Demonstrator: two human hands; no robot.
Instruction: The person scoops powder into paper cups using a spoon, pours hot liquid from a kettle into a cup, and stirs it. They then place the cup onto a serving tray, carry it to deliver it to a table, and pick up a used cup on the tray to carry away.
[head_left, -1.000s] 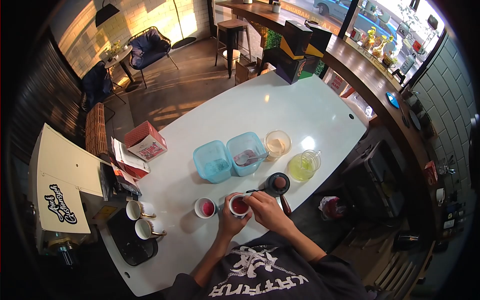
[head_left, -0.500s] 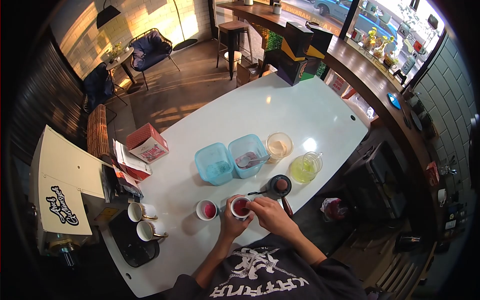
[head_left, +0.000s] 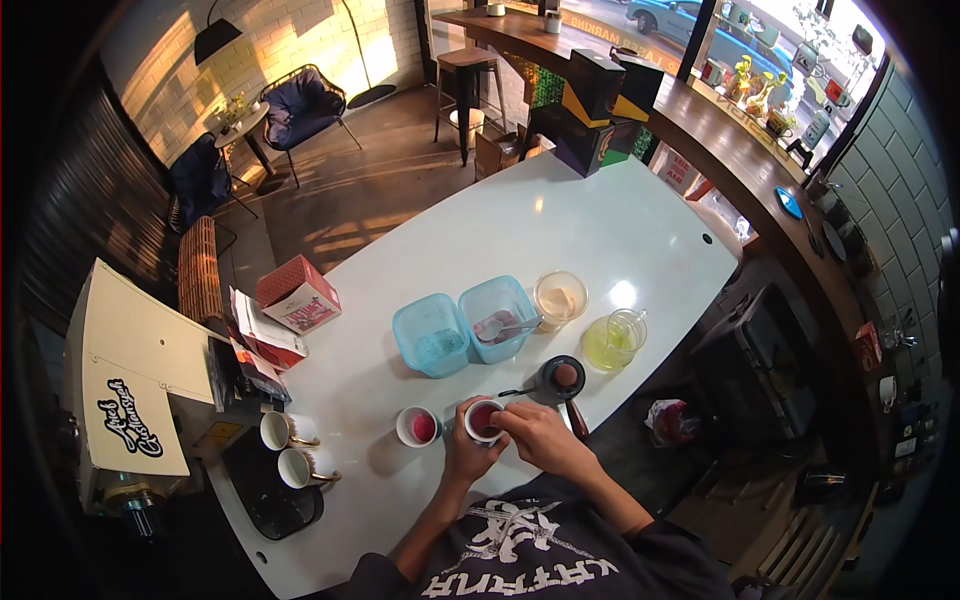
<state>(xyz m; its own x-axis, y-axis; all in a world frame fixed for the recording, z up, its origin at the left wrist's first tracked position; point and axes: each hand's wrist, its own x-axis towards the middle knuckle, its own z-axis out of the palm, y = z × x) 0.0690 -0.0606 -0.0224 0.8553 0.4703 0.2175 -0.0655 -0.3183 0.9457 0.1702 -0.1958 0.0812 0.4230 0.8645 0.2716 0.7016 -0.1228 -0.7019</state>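
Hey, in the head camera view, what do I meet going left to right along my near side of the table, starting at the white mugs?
White mugs, standing cup with red inside, held cup in your left hand, dark round tool. Your right hand overlaps the held cup, so it's left out.

wide-angle distortion bows the bench (head_left: 600, 235); corners fall black. window (head_left: 850, 78) at upper right overexposed. warm light streaks far wall (head_left: 290, 45) and floor (head_left: 385, 175). glare spots bench. lower right dim.
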